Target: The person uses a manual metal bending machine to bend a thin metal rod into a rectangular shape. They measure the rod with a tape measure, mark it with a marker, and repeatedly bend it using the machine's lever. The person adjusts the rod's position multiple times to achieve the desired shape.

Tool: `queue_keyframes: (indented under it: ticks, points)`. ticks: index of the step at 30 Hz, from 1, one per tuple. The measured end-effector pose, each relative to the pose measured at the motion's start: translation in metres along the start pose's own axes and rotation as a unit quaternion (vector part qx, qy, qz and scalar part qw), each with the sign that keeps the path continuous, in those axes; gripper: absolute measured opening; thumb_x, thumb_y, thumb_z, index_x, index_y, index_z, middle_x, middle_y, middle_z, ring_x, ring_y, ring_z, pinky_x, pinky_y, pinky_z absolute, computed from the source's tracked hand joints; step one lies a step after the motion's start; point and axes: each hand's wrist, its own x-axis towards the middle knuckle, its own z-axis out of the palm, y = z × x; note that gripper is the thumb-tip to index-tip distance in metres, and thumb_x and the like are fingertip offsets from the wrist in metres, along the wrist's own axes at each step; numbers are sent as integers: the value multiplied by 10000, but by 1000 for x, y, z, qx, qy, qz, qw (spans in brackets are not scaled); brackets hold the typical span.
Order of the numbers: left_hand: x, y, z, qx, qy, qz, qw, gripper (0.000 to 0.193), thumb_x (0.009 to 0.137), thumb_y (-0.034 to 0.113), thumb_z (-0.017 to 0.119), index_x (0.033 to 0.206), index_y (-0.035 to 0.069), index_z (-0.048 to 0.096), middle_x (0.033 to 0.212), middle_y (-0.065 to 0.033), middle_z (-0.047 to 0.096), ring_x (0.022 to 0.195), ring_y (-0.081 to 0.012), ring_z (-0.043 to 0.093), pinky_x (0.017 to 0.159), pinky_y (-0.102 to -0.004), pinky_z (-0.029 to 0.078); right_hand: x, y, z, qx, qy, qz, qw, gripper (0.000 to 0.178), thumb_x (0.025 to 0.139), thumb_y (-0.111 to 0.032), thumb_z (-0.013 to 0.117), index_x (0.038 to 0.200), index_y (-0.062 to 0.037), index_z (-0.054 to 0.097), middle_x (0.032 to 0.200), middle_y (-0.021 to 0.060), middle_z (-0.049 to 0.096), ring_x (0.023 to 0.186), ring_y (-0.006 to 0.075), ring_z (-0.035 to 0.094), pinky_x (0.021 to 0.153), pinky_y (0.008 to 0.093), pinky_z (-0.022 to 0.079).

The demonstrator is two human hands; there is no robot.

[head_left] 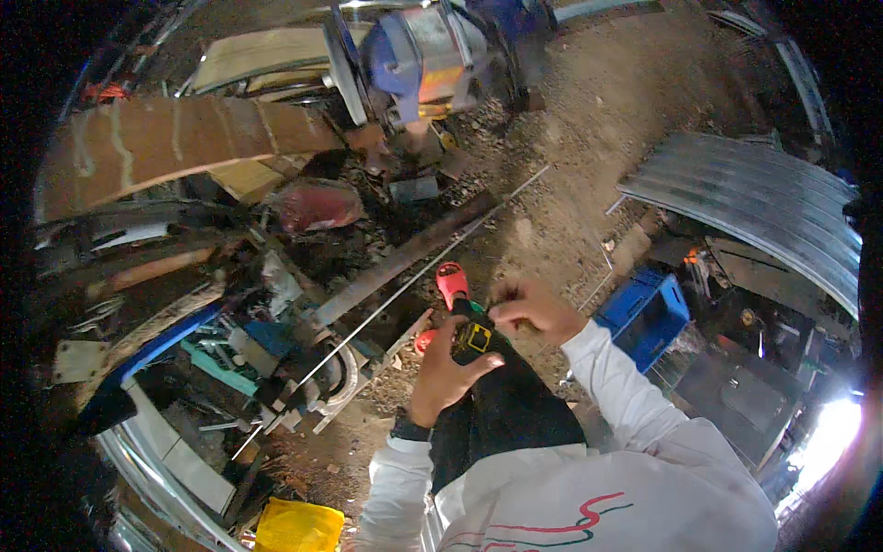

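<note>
My left hand [443,375] is closed round a black and yellow tape measure [473,340], held in front of my dark trousers. Just to its right, my right hand [535,311] is raised with its fingers bent in a pinch. Whatever those fingertips may hold is too small to make out. A bit of green shows between the two hands. Beyond them, a red shoe [451,281] is on the ground, and more red shows beside my left hand.
A long thin metal rod [411,283] runs diagonally beside a flat dark bar [405,258]. Scrap metal lies at left. At right are a blue crate [644,317] and corrugated sheets [745,207]. A blue machine [418,60] stands ahead; a yellow item [299,526] lies at lower left.
</note>
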Motion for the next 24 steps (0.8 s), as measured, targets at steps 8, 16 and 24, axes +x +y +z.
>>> queue_keyframes:
  ticks: [8,16,24]
  points:
    - [-18,-88,-65,75,74,1,994,440,816,201,745,1181,2,604,1051,-154,661,941,-271,648,830,-369,513,50,44,-226,-5,364,-196,911,235,872,-269,692,989,-66,701,843,5,652,745,106,571,678,259,441]
    - [-57,-126,-112,383,172,45,907,384,796,105,574,1174,35,588,1082,-208,597,959,-417,592,828,-476,496,129,44,-244,-85,410,-198,886,201,852,-254,743,946,-77,724,789,-12,646,671,91,540,607,239,394]
    - [-55,-130,-131,440,168,55,881,425,859,232,685,1232,77,554,1049,-157,583,941,-360,599,785,-457,497,135,55,-267,-72,351,-200,912,230,840,-336,752,866,-111,715,727,-55,598,623,79,483,584,242,367]
